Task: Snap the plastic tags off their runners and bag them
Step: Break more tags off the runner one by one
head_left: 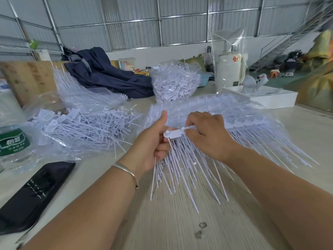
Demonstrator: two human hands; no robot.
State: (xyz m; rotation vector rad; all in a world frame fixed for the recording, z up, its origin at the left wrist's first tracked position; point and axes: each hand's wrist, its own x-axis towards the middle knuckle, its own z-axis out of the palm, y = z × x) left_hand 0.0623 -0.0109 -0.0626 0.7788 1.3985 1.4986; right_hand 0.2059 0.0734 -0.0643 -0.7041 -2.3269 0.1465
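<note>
Snapping one tag [173, 134] off the runner [234, 124] at table [180, 222] centre: left hand [153, 143] pinches its head, right hand [207, 134] pins the runner; best twisted sharply at the joint.

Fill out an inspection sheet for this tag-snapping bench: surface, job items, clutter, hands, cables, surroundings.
Surface: pale wood-grain table, two small dark marks near the front edge.
Job's things: runner of tags under both hands; loose tags in an open clear bag at left; full bag of tags behind.
Clutter: water bottle, black pouch, dark jacket, white box.
Hands: left hand grips tag tails, thumb up; right hand pinches a tag head.
Cables: nothing seen.
Surroundings: corrugated metal walls, staircase at right.
</note>
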